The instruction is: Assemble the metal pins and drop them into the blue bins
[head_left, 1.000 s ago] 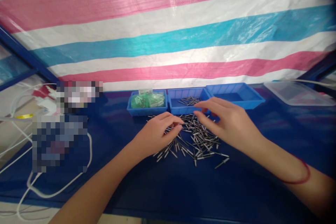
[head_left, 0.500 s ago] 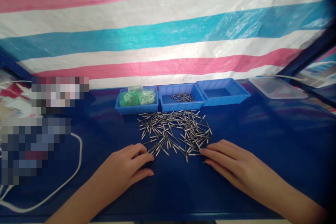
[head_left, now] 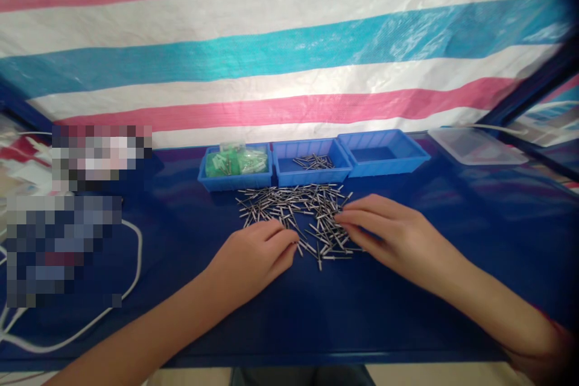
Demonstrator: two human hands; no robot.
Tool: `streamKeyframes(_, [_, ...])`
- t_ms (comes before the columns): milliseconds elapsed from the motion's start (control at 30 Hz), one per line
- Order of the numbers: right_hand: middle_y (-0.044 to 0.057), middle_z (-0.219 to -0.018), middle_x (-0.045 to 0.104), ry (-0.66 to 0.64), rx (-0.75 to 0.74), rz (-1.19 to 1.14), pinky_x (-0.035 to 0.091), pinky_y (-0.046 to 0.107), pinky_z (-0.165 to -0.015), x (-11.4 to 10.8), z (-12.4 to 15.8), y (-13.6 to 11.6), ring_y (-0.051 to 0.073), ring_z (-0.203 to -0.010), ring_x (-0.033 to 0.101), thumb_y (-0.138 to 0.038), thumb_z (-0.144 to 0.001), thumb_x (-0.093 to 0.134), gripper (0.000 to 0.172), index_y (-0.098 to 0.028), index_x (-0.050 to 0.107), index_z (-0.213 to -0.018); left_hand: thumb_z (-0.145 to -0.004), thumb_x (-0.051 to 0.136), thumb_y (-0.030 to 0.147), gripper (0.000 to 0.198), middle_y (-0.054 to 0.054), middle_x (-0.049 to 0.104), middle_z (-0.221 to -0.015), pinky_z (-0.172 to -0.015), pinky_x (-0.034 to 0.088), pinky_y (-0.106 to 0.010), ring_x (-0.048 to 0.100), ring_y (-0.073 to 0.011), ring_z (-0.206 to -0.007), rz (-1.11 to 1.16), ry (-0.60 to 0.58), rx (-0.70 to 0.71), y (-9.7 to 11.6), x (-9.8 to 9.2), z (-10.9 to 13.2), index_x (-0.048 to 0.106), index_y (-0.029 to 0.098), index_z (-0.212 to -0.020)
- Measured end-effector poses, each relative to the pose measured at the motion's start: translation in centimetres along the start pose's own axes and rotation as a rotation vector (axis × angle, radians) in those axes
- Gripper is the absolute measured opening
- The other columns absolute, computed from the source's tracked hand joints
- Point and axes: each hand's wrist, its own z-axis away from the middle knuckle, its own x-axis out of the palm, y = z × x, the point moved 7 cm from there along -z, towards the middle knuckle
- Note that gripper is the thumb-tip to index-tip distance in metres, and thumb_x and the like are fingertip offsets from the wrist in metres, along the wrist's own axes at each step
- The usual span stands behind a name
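A loose pile of silver blind rivets (head_left: 289, 199) with thin dark stems lies on the blue table in front of the bins. My left hand (head_left: 257, 259) is at the pile's near left side, thumb and forefinger pinched on a rivet that is mostly hidden by the fingertips. On the right, my right hand (head_left: 391, 229) reaches over the pile's edge, its fingertips closed together among the rivets; what they grip is mostly covered. Behind the pile, the middle blue bin (head_left: 312, 178) holds a small heap of similar rivets.
The left blue bin (head_left: 235, 182) contains green and clear bags of small parts. At right stands another blue bin (head_left: 384, 169), beside a clear plastic lid (head_left: 477, 148). A white cable (head_left: 138, 259) curves over the table's left side. A striped sheet (head_left: 289, 60) hangs behind.
My left hand has moved right and its thumb and forefinger have closed. My right hand has moved forward and slightly left onto the pile, its fingertips drawing together.
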Motion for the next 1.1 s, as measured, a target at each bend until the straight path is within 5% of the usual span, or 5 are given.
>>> streamKeyframes(233, [0.009,-0.091,0.068,-0.124,-0.013,0.070,0.049,0.036,-0.081,3.3,-6.3,1.6,0.022,-0.090,0.062,-0.022,-0.091,0.048,0.020,-0.016,0.068,-0.091,-0.095,0.043,0.031,0.027,-0.007,0.065,-0.098,-0.076,0.053,-0.034,0.064,-0.0224,-0.090,-0.158,-0.080,0.070,2.5,2.4,-5.7,0.067,0.018,-0.098])
streamKeyframes(533, [0.007,-0.088,0.070,0.038,0.118,-0.140,0.049,0.031,-0.075,1.9,-5.5,1.9,0.018,-0.082,0.063,-0.021,-0.090,0.049,0.019,-0.016,0.067,-0.089,-0.094,0.045,0.024,0.020,-0.005,0.065,-0.096,-0.067,0.055,-0.033,0.064,-0.0221,-0.082,-0.246,-0.072,0.076,2.3,3.1,-5.7,0.064,0.018,-0.098])
streamKeyframes(667, [0.006,-0.089,0.070,0.117,0.135,-0.197,0.048,0.030,-0.072,1.7,-4.9,2.1,0.017,-0.079,0.063,-0.022,-0.089,0.051,0.017,-0.017,0.067,-0.089,-0.095,0.042,0.021,0.021,-0.007,0.065,-0.099,-0.077,0.053,-0.035,0.063,-0.0221,-0.088,-0.220,-0.057,0.069,1.9,2.8,-5.7,0.062,0.016,-0.100])
streamKeyframes(800, [0.004,-0.086,0.071,0.130,0.243,-0.303,0.047,0.029,-0.068,1.7,-4.1,3.2,0.017,-0.077,0.063,-0.025,-0.088,0.053,0.016,-0.018,0.067,-0.088,-0.098,0.035,0.025,0.028,-0.008,0.066,-0.095,-0.084,0.050,-0.034,0.063,-0.0213,-0.092,-0.056,0.008,-0.015,0.9,1.5,-5.8,0.061,0.014,-0.099])
streamKeyframes(1100, [0.005,-0.086,0.067,-0.141,0.370,-0.786,0.046,0.028,-0.061,3.6,-4.2,2.3,0.016,-0.072,0.058,-0.043,-0.088,0.052,0.029,-0.018,0.066,-0.091,-0.091,0.049,0.031,0.022,-0.003,0.072,-0.085,-0.068,0.049,-0.023,0.065,-0.0146,-0.075,0.694,0.194,-0.349,-2.5,-1.1,-3.8,0.066,0.017,-0.095])
